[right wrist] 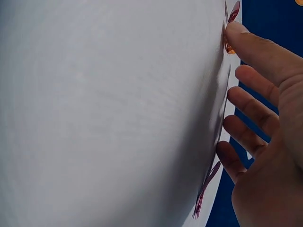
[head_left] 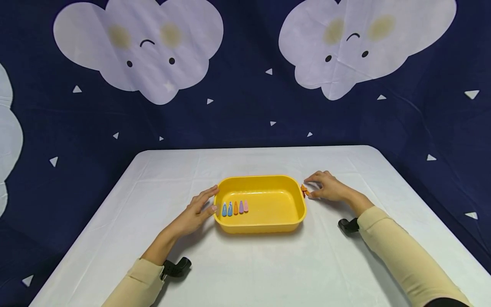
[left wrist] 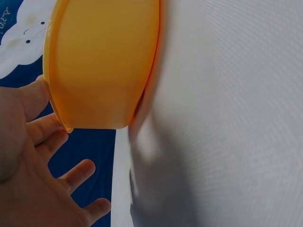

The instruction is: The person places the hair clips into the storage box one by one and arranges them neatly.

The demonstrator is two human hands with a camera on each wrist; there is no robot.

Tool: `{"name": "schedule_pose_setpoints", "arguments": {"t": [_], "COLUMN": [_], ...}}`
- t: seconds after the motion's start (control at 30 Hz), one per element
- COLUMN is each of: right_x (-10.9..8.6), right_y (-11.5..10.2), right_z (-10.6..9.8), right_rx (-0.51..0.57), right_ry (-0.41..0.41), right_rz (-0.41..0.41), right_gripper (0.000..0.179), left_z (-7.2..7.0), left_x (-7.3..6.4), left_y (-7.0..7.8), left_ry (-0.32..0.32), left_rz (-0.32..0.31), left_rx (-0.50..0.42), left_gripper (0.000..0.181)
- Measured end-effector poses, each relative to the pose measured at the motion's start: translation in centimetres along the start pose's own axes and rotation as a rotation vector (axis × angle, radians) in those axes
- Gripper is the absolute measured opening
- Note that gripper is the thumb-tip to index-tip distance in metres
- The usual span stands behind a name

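A yellow plastic tub (head_left: 253, 229) sits on the white table. My left hand (head_left: 195, 213) is at its left end, with the thumb and first fingers at the rim and the other fingers spread apart, as the left wrist view shows. Inside, at the tub's left, snap hair clips stand in a row: two blue clips (head_left: 227, 209), an orange clip (head_left: 235, 208), a purple clip (head_left: 241, 207) and a pink clip (head_left: 246, 206). Just outside the right end lie small orange and dark red clips (head_left: 304, 190). My right hand (head_left: 327, 186) reaches over them, thumb tip at an orange clip (right wrist: 230, 48), fingers apart.
A dark pink piece (right wrist: 204, 189) lies on the table below the little finger in the right wrist view. Black wrist mounts (head_left: 177, 267) hang from both forearms. Behind the white tablecloth (head_left: 261, 268) hangs a dark blue curtain (head_left: 241, 123) with clouds.
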State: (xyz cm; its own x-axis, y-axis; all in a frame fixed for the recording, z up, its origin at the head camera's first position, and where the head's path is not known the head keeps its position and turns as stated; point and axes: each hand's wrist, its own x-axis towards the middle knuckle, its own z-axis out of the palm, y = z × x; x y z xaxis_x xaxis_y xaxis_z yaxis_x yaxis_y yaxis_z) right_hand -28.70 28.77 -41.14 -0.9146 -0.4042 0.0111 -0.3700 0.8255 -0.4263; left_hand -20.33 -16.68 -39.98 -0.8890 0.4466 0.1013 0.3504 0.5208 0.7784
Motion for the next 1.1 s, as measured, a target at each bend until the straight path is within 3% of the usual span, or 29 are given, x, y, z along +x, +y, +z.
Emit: {"name": "schedule_pose_setpoints", "arguments": {"t": [0.7,1.1], "right_x": [0.85,0.40], "right_y": [-0.49,0.09], "right_z": [0.77,0.25], "right_rx": [-0.034,-0.024], "right_ry": [0.024,0.048], "right_rz": [0.020,0.033], "right_gripper": [0.049,0.051], "left_z": [-0.51,-0.80], "left_x": [0.28,0.55], "left_y": [-0.44,-0.51], "left_ry": [-0.010,-0.023], "left_rz": [-0.011,-0.015], "left_rx": [0.013,0.011], "left_gripper": [0.051,0.052]}}
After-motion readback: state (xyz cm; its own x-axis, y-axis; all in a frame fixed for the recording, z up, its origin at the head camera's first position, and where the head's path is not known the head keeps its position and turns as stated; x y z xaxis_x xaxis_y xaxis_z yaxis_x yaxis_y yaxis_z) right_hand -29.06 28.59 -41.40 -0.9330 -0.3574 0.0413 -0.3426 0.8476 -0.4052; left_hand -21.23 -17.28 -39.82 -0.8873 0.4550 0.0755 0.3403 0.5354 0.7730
